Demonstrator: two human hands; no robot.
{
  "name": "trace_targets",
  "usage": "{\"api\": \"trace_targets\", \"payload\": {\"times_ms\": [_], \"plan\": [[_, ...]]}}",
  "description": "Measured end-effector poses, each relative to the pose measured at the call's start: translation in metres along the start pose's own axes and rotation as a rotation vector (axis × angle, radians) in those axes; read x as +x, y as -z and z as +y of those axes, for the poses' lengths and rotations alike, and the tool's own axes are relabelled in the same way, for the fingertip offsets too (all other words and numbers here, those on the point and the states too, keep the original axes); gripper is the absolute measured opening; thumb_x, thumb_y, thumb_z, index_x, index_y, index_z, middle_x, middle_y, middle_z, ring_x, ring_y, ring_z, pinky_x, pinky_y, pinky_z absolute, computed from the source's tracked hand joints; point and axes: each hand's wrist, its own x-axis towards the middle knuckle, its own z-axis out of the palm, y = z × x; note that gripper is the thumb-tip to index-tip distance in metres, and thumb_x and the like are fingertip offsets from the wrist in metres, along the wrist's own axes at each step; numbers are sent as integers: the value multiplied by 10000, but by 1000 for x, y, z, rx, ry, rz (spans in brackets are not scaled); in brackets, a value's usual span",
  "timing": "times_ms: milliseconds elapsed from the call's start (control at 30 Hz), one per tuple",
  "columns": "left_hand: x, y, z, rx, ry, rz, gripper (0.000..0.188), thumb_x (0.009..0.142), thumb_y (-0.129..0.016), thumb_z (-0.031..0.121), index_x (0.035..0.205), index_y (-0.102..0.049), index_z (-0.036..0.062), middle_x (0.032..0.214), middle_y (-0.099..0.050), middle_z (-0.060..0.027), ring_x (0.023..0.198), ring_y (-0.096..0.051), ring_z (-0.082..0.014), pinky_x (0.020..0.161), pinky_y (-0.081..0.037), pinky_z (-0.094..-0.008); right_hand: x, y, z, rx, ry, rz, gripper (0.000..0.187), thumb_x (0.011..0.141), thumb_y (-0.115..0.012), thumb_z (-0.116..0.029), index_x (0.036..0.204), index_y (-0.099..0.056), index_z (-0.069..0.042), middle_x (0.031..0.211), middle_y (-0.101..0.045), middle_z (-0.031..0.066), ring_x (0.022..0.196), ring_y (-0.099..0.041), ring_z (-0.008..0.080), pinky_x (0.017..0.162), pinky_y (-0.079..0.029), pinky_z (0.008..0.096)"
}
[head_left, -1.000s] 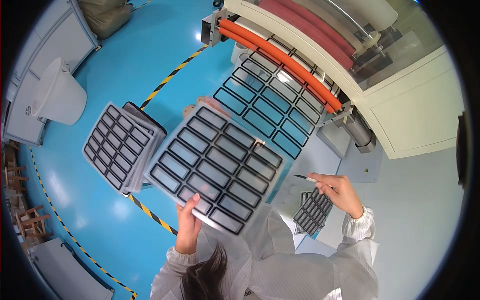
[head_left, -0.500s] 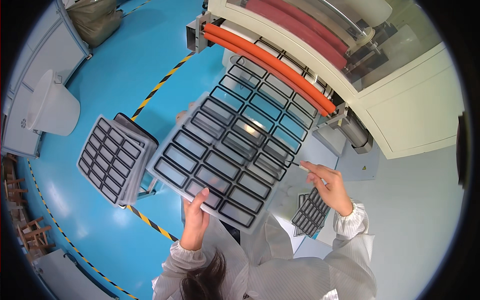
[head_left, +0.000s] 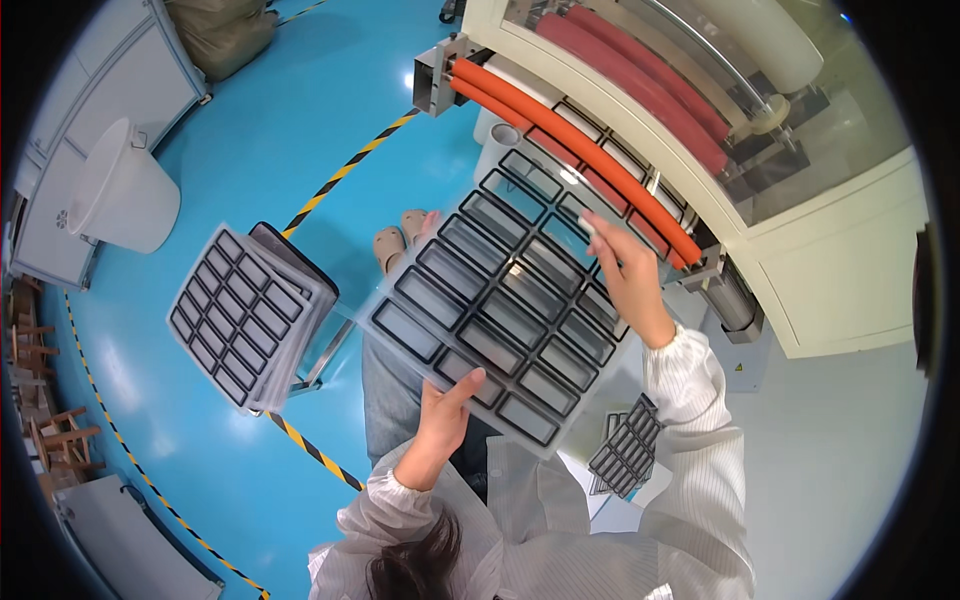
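A clear flexible sheet (head_left: 500, 290) printed with rows of black rectangular frames stretches from my lap up to the machine's orange roller (head_left: 570, 140). My left hand (head_left: 443, 415) grips the sheet's near edge from below, thumb on top. My right hand (head_left: 625, 270) rests on the sheet's far right part, close to the roller, fingers pinched on its surface. The sheet's far end runs under the roller and is hidden there.
A stack of like sheets (head_left: 245, 315) lies on a small stand to my left. More small sheets (head_left: 625, 450) sit by my right elbow. A white bucket (head_left: 125, 190) stands on the blue floor with yellow-black tape lines. The cream machine body (head_left: 840, 270) fills the right.
My right hand has moved up from beside my lap onto the sheet near the roller. The sheet has shifted closer to the machine, and the view has tilted that way.
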Motion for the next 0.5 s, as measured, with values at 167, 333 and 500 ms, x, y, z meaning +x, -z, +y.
{"api": "trace_targets", "payload": {"times_ms": [167, 333, 500], "plan": [[5, -6, 4, 34, 10, -30, 287, 817, -700, 107, 1069, -590, 25, 1015, -621, -16, 922, -566, -98, 815, -435, -254, 49, -22, 2, 63, -84, -63, 275, 915, -523, -74, 1179, -592, -43, 802, -626, 142, 667, -587, 198, 659, -471, 271], [5, -6, 4, 33, 5, -41, 361, 788, -742, 154, 1080, -578, 20, 1006, -611, -16, 927, -560, -113, 831, -433, -268, 69, -40, -3, 2, 18, -77, 279, 927, -520, -103, 1194, -586, -59, 911, -650, 166, 671, -550, 159, 683, -462, 265], [-3, -8, 11, 39, 4, -4, 374, 788, -740, 151, 1091, -569, 13, 1019, -609, -25, 941, -557, -120, 838, -433, -274, 73, -53, -7, -64, 94, -70, 284, 919, -524, -90, 1194, -591, -73, 1023, -638, 194, 768, -628, 274, 721, -483, 280]]}}
